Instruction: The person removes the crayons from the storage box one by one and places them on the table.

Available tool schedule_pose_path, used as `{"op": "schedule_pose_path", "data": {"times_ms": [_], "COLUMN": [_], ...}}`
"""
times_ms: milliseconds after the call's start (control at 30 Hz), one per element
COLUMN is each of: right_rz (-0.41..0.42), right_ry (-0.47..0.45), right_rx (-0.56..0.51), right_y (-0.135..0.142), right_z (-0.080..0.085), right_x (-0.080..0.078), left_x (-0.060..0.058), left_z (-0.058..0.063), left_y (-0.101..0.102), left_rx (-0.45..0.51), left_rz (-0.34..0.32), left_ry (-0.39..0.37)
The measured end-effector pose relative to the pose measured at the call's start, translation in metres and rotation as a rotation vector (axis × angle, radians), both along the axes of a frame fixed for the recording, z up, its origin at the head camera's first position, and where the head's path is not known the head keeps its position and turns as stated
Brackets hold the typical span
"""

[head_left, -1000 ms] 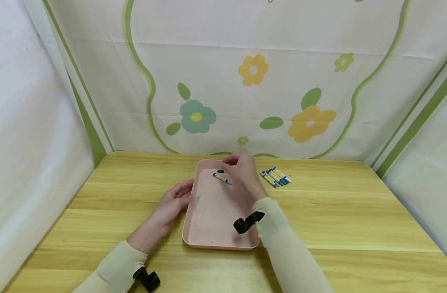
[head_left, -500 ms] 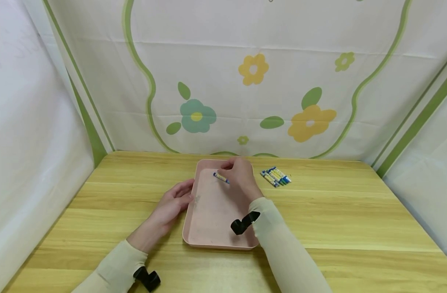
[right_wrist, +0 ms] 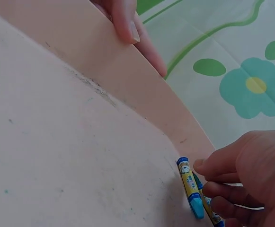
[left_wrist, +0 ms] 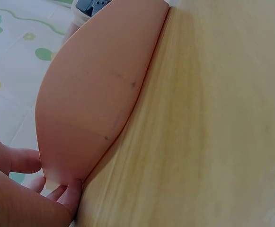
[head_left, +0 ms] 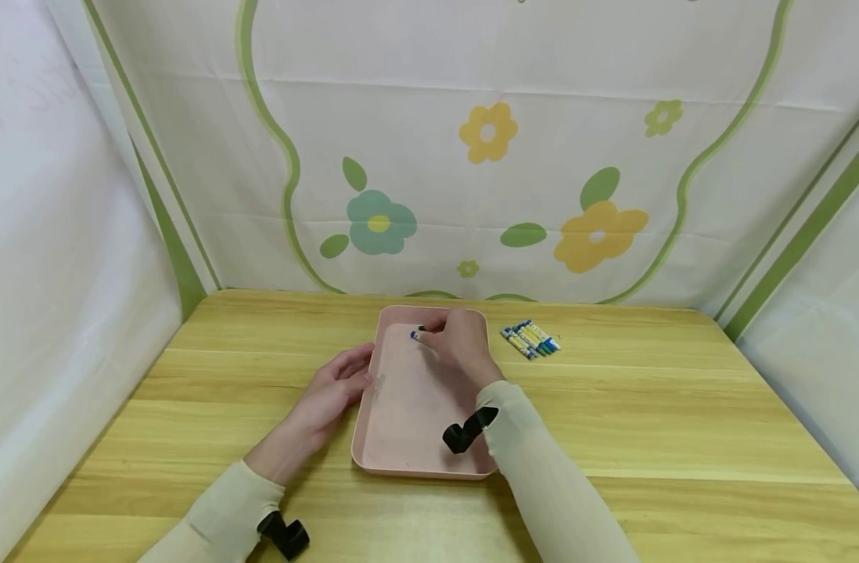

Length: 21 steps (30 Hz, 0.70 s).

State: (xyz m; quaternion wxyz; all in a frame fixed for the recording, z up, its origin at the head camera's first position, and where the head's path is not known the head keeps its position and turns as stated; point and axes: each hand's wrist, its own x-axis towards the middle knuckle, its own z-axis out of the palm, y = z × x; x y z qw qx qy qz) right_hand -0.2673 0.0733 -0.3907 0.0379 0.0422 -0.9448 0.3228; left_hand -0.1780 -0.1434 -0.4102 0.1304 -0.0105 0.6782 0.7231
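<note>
A shallow pink tray (head_left: 415,438) stands on the wooden table. Two crayons lie near its far end: a light blue crayon (right_wrist: 190,187) with a yellow wrapper, and close beside it a dark green crayon (right_wrist: 214,213), partly hidden. Over them is my right hand (head_left: 461,344), its thumb and fingers bent. The fingertips (right_wrist: 217,189) are at the green crayon, and I cannot tell whether they pinch it. My left hand (head_left: 334,387) rests against the tray's left side, fingers (left_wrist: 71,194) fairly extended and touching the outer wall.
Several more crayons (head_left: 530,339) lie side by side on the table (head_left: 648,407) to the right of the tray. A white cloth with flowers (head_left: 429,156) hangs along the table's back edge, and white side panels (head_left: 70,234) flank it.
My right hand has moved down and slightly left over the two crayons, now covering most of both in the head view. The left hand and the tray have stayed in place.
</note>
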Motion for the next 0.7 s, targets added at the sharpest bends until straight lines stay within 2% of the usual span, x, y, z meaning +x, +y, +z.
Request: {"op": "schedule_pose_path", "data": {"times_ms": [233, 467, 700], "right_rz": [0.012, 0.029, 0.042], "right_ry": [-0.015, 0.003, -0.002], "right_rx": [0.008, 0.093, 0.118], "right_y": [0.0029, 0.0031, 0.0025], "right_z": [-0.0047, -0.0076, -0.0067], "right_x": [-0.0032, -0.0046, -0.0043], "left_x": [0.0009, 0.0022, 0.0016], "left_z": [0.0008, 0.0005, -0.0011], "left_y": [0.0013, 0.0014, 0.0008], "left_rx": [0.003, 0.008, 0.007], "left_rz": [-0.001, -0.004, -0.001], "left_ry": [0.005, 0.011, 0.017]}}
